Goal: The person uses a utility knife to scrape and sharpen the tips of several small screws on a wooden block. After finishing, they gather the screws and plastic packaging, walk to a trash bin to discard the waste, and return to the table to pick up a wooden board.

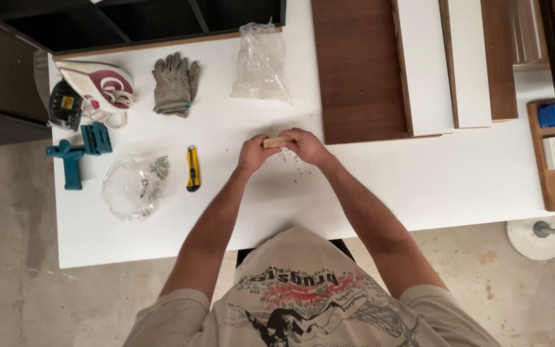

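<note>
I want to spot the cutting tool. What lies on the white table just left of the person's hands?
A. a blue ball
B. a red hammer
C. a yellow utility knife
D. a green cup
C: a yellow utility knife lies on the white table, left of the left hand and right hand, which hold a small wooden piece.

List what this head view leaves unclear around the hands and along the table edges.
- Small wooden piece: mostly covered by the left hand and right hand; its full shape is hidden in the head view.
- Small bits under the hands: too small to identify.
- Clear bag contents: blurred by crumpled plastic.
- Brown and white boards: cut off by the top edge.
- White round base: partly behind the table edge.
</note>
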